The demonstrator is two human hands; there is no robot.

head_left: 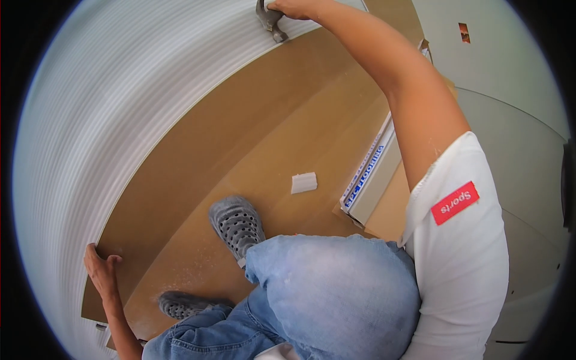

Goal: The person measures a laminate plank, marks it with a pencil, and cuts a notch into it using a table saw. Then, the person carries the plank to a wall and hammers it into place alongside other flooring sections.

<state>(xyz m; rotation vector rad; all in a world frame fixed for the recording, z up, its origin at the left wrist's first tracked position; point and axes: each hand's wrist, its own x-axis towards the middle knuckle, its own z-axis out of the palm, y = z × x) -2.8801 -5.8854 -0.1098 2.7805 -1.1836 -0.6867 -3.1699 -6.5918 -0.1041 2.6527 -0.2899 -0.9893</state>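
At the top of the view my right hand point(298, 7) is closed round a claw hammer point(270, 21). Its metal head is at the long outer edge of a brown floor plank point(234, 114), where the plank borders white ribbed underlay point(84, 138). The handle is mostly hidden by my hand and the picture's edge. Far down on the left, my left hand point(102, 271) rests at the same plank's edge near its end, thumb spread away from the fingers.
My grey clogs point(237, 225) and bent jean-clad leg are over the laid brown planks. A small white ribbed piece point(304, 182) lies on them. To the right are long flooring boxes point(372, 174), flattened-looking cardboard point(390, 210) and a pale wall with a socket opening point(464, 33).
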